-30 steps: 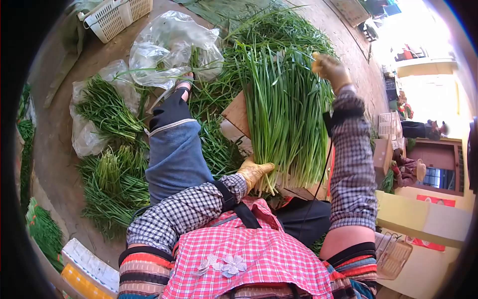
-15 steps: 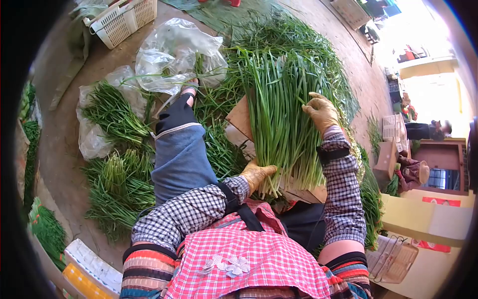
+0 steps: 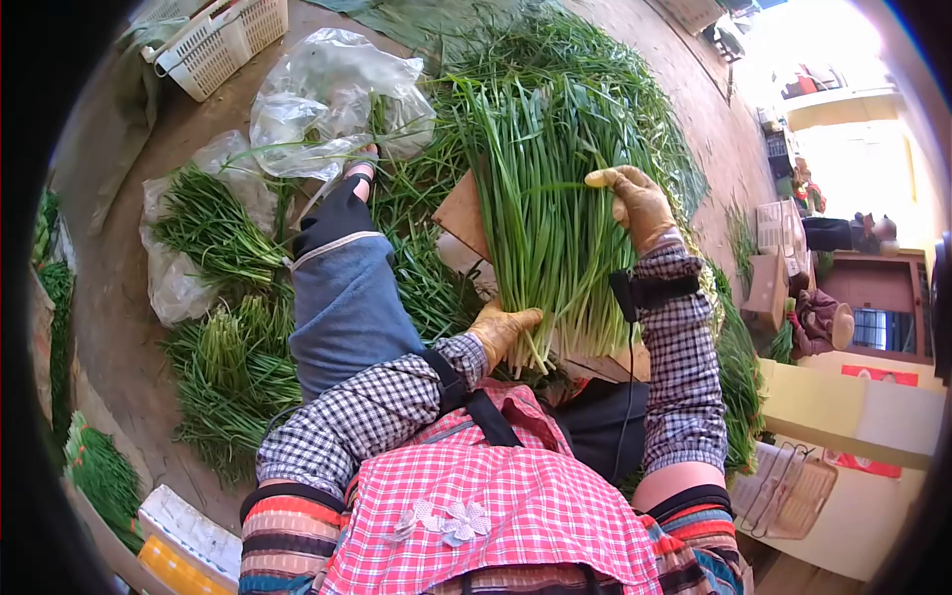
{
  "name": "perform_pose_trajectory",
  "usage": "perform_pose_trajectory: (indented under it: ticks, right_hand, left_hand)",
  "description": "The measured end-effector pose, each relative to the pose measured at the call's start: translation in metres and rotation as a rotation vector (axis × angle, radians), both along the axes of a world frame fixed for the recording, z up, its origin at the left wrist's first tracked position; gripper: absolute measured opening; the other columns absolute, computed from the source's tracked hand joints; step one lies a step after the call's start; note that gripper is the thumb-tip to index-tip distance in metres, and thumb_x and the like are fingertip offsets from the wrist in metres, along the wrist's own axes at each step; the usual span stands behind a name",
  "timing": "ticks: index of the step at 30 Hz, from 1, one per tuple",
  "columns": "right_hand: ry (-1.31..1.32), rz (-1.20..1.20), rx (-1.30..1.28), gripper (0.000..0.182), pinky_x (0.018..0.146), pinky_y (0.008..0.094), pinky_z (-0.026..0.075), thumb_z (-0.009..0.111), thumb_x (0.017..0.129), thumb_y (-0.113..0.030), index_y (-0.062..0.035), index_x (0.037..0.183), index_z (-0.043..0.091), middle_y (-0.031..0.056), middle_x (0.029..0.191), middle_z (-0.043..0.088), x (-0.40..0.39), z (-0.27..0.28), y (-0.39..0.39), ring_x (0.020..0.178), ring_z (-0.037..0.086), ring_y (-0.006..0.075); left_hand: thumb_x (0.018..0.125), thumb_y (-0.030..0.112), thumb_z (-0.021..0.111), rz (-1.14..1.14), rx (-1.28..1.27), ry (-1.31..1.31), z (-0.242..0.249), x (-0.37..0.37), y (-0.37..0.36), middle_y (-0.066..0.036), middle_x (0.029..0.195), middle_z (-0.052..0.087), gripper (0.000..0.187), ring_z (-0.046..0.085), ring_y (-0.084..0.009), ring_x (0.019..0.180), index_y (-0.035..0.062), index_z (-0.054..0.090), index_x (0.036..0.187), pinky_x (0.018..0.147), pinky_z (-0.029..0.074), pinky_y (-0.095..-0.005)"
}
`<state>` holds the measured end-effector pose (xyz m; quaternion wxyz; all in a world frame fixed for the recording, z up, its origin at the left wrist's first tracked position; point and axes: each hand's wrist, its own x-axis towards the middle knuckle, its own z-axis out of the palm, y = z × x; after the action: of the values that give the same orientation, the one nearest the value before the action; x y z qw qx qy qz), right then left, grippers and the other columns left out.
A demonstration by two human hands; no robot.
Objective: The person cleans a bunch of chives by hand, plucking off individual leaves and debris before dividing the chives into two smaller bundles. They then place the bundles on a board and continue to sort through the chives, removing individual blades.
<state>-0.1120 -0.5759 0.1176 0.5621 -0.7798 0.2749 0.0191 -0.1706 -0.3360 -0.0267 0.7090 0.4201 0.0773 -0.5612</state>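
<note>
A wide layer of garlic chives [image 3: 535,218] lies over a wooden board [image 3: 464,213], leaves pointing away and pale stalk ends toward me. My left hand [image 3: 501,332], in a yellowed glove, is closed at the lower left of the stalks, thumb across them; its other fingers are partly hidden. Over the right side of the layer, my gloved right hand [image 3: 640,206] pinches a single chive leaf [image 3: 555,186] between thumb and fingertips. That leaf stretches sideways to the left across the others.
Loose chives [image 3: 585,50] heap up behind the board. Left of my leg lie a chive bundle [image 3: 213,223] on plastic, another pile [image 3: 233,367] and a clear plastic bag [image 3: 337,99]. A white crate [image 3: 223,45] stands far left. Another person [image 3: 821,319] sits at the right.
My right hand has turned and now holds a leaf drawn out sideways over the chives. The left hand keeps its place at the stalks. The whole view has shifted slightly.
</note>
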Motion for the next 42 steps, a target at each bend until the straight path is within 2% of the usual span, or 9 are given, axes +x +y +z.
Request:
perform_pose_trajectory:
  ticks: [6, 10, 14, 19, 29, 33, 35, 39, 42]
  right_hand:
    - [-0.363, -0.114, 0.147, 0.048, 0.066, 0.0217, 0.054, 0.062, 0.091, -0.029, -0.0069, 0.132, 0.051, 0.0126, 0.119, 0.063, 0.018, 0.032, 0.007, 0.085, 0.067, 0.0127]
    - [-0.101, -0.122, -0.303, 0.038, 0.063, 0.0185, 0.051, 0.062, 0.092, -0.027, -0.0054, 0.122, 0.058, 0.0085, 0.103, 0.068, -0.004, 0.043, 0.031, 0.073, 0.061, 0.0074]
    - [0.206, -0.096, -0.283, 0.024, 0.052, 0.0177, 0.048, 0.064, 0.09, -0.027, -0.0081, 0.103, 0.068, 0.0009, 0.078, 0.069, -0.057, 0.027, 0.063, 0.052, 0.054, 0.0039]
    - [0.367, 0.067, -0.889, 0.056, 0.081, 0.0416, 0.051, 0.062, 0.087, -0.037, -0.007, 0.132, 0.05, 0.0177, 0.099, 0.067, -0.108, -0.043, 0.082, 0.09, 0.065, 0.035]
    - [-0.068, 0.155, -0.314, 0.042, 0.095, 0.0291, 0.045, 0.06, 0.089, -0.005, -0.0023, 0.131, 0.052, 0.011, 0.129, 0.058, -0.109, -0.081, 0.106, 0.113, 0.058, 0.0205]
    - [-0.2, -0.285, 0.049, 0.047, 0.058, 0.0177, 0.046, 0.058, 0.092, -0.005, -0.0113, 0.137, 0.048, 0.0067, 0.125, 0.058, -0.125, -0.071, 0.079, 0.073, 0.062, 0.0057]
    - [-0.122, -0.332, 0.133, 0.046, 0.062, 0.0226, 0.048, 0.056, 0.093, -0.006, -0.0101, 0.138, 0.047, 0.0081, 0.124, 0.059, -0.133, -0.033, 0.079, 0.077, 0.063, 0.0087]
    - [-0.424, -0.49, -0.113, 0.036, 0.064, 0.0218, 0.049, 0.056, 0.095, -0.011, -0.0054, 0.13, 0.054, 0.0054, 0.116, 0.063, -0.152, -0.023, 0.067, 0.081, 0.064, 0.0108]
    - [0.005, -0.373, -0.525, 0.054, 0.069, 0.0297, 0.051, 0.071, 0.084, -0.035, -0.0011, 0.124, 0.057, 0.009, 0.094, 0.068, -0.169, -0.022, 0.057, 0.082, 0.065, 0.0157]
  left_hand:
    - [0.083, 0.013, 0.069, -0.059, 0.066, 0.028, 0.012, 0.007, 0.004, -0.013, 0.105, 0.064, 0.045, 0.064, -0.0252, 0.092, 0.0012, 0.051, 0.123, 0.078, 0.055, -0.0391]
    - [0.081, 0.011, 0.071, 0.012, 0.036, 0.069, 0.015, 0.005, 0.004, -0.012, 0.109, 0.063, 0.05, 0.064, -0.025, 0.093, 0.0025, 0.049, 0.125, 0.078, 0.056, -0.0392]
    - [0.081, 0.011, 0.073, 0.016, -0.014, 0.038, 0.007, 0.003, 0.002, -0.009, 0.113, 0.062, 0.053, 0.061, -0.0237, 0.1, 0.005, 0.048, 0.128, 0.082, 0.054, -0.0397]
    - [0.081, 0.013, 0.075, 0.048, -0.106, -0.003, 0.004, 0.001, 0.002, -0.008, 0.116, 0.06, 0.058, 0.059, -0.0225, 0.103, 0.0068, 0.046, 0.13, 0.087, 0.051, -0.0384]
    - [0.082, 0.017, 0.072, 0.031, -0.174, 0.027, -0.004, 0.001, 0.003, -0.01, 0.11, 0.063, 0.052, 0.062, -0.0253, 0.099, 0.0055, 0.048, 0.127, 0.084, 0.052, -0.039]
    - [0.082, 0.014, 0.071, 0.003, -0.086, 0.125, -0.006, 0.002, 0.001, -0.012, 0.095, 0.066, 0.036, 0.067, -0.0271, 0.08, 0.0011, 0.058, 0.113, 0.068, 0.058, -0.0421]
    - [0.081, 0.014, 0.071, 0.014, -0.062, 0.12, -0.004, 0.003, 0.001, -0.012, 0.091, 0.066, 0.032, 0.067, -0.0277, 0.075, -0.0002, 0.059, 0.108, 0.062, 0.058, -0.0438]
    - [0.082, 0.012, 0.07, 0.007, -0.092, 0.11, -0.009, 0.003, 0.0, -0.012, 0.094, 0.066, 0.032, 0.067, -0.0276, 0.079, -0.0007, 0.058, 0.109, 0.065, 0.059, -0.0437]
    - [0.081, 0.012, 0.07, -0.005, -0.114, 0.103, -0.007, 0.004, 0.0, -0.011, 0.095, 0.065, 0.034, 0.067, -0.0275, 0.08, -0.0006, 0.058, 0.11, 0.067, 0.059, -0.0435]
